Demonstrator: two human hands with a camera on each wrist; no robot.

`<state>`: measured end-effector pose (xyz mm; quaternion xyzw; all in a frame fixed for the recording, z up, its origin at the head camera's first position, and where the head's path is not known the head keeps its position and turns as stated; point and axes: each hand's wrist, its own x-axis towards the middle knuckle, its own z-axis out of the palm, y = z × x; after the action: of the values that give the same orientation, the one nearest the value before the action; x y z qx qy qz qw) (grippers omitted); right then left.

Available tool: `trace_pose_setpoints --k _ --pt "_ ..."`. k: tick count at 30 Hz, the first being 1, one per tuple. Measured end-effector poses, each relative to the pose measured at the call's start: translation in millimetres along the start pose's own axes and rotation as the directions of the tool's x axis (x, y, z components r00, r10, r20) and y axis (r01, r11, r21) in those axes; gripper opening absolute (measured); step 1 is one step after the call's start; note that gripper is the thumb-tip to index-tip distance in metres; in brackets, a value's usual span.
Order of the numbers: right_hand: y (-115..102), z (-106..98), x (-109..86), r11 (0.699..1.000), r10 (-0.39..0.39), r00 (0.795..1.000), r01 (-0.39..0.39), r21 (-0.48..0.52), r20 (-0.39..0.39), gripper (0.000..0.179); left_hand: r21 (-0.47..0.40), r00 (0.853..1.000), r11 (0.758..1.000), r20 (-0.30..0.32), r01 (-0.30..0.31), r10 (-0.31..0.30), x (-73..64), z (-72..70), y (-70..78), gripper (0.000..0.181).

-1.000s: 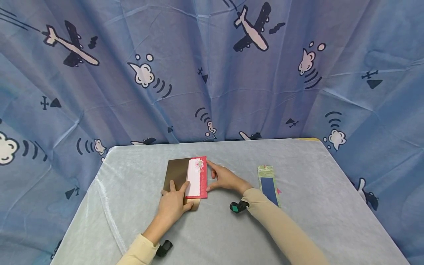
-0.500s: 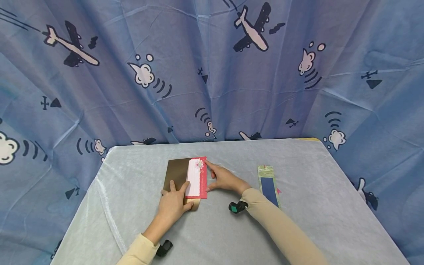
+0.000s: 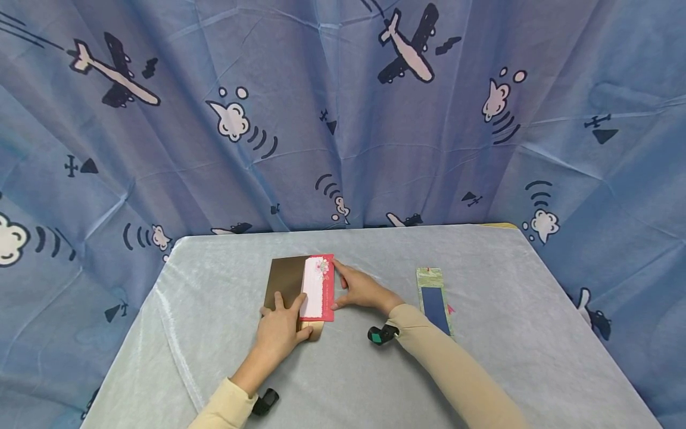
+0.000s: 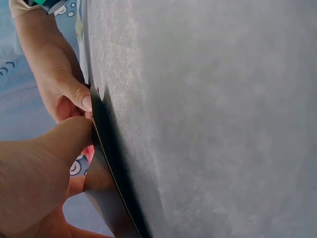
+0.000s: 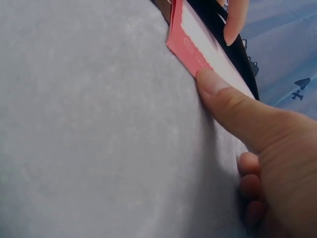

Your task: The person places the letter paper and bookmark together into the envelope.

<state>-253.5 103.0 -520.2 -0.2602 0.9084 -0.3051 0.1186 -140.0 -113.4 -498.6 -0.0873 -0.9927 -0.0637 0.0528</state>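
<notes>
A dark brown envelope [image 3: 286, 275] with a tan flap [image 3: 316, 331] lies flat on the table. My left hand [image 3: 275, 335] rests on its lower part, fingers spread, thumb over the flap. A pink greeting card [image 3: 328, 292] with a white panel and a flower overlaps the envelope's right side; its left part is hidden. My right hand [image 3: 367, 291] touches the card's right edge, index finger near the top corner and thumb lower down. In the right wrist view, the thumb [image 5: 213, 84] presses at the pink border, with other fingers curled below.
To the right, partly behind the right sleeve, lies a flat green item [image 3: 430, 279] with a dark blue panel and a small pink tip beside it. A pale grey cloth [image 3: 214, 286] covers the table. Behind hangs a blue curtain [image 3: 295, 119] printed with airplanes.
My right hand has edged slightly left, and the pink card has shifted a little left with it over the envelope. My left hand stays in place.
</notes>
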Motion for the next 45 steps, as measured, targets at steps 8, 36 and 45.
trace_pose_setpoints --k 8,36,45 --pt "-1.0 -0.6 0.2 1.000 0.006 1.000 -0.005 0.006 -0.002 0.122 -0.009 1.000 1.000 0.002 0.003 -0.003 -0.1 -2.3 -0.2 0.074" --pt "-5.0 2.2 1.3 0.999 0.037 0.999 -0.037 -0.036 -0.004 0.121 0.010 0.999 1.000 0.026 0.018 -0.018 1.2 4.4 -1.5 0.076" --pt "-5.9 4.2 1.8 0.998 0.040 0.999 -0.041 -0.045 -0.012 0.120 0.008 1.000 1.000 0.020 0.016 -0.016 0.7 3.4 -1.6 0.076"
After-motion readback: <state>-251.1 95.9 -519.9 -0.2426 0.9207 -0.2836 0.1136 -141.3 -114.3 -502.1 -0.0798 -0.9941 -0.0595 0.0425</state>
